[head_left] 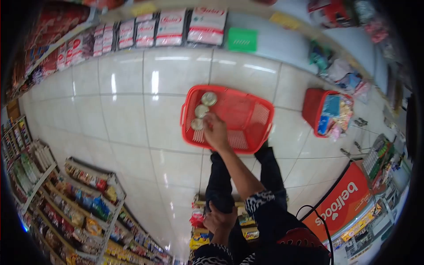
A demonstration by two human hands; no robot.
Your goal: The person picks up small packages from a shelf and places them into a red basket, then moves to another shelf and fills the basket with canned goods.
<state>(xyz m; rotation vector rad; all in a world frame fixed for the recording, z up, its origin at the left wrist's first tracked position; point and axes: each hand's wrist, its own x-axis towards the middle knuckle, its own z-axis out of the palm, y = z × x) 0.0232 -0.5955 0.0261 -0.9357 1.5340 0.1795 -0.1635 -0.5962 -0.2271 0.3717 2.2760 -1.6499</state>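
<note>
Red basket [247,110] on the tiled floor [123,115], just beyond the feet. Three round cans in a row along its left wall: far can [209,98], middle can [202,110], near can [197,124]. Right hand [216,131] inside the basket, fingers curled against the near can; grasp or mere touch impossible to tell. Left hand [220,221] laid loosely on the dark trouser leg [221,185], holding nothing. Second red basket [311,104], full of packets, well apart towards the right.

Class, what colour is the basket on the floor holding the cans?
The basket is red; head view.
</note>
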